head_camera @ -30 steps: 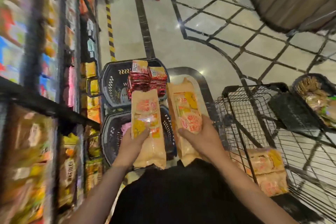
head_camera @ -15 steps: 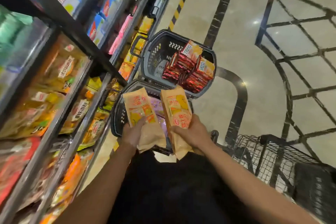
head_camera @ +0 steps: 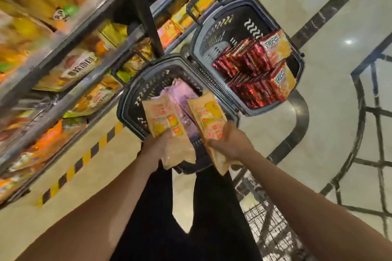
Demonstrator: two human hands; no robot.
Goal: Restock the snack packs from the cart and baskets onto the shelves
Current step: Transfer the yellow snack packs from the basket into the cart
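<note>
My left hand [head_camera: 156, 146] grips a tan snack pack [head_camera: 164, 119] with orange and yellow print. My right hand [head_camera: 230, 142] grips a second tan snack pack [head_camera: 209, 116] of the same kind. Both packs are held above the near grey basket [head_camera: 129, 99], which holds purple packs [head_camera: 184, 93]. The far grey basket [head_camera: 224, 19] holds several red packs [head_camera: 250, 70]. The shelves [head_camera: 70, 38] run along the left, stocked with yellow and orange bags.
A black shelf upright [head_camera: 144, 10] stands just behind the near basket. A yellow-and-black floor stripe [head_camera: 84, 154] runs along the shelf base. The wire cart [head_camera: 267, 229] is at lower right beside my right forearm. Pale tiled floor spreads to the right.
My view has swung left toward the shelves, and the cart has slid to the lower right. Both hands still hold their packs, now over the near basket and closer to the shelves.
</note>
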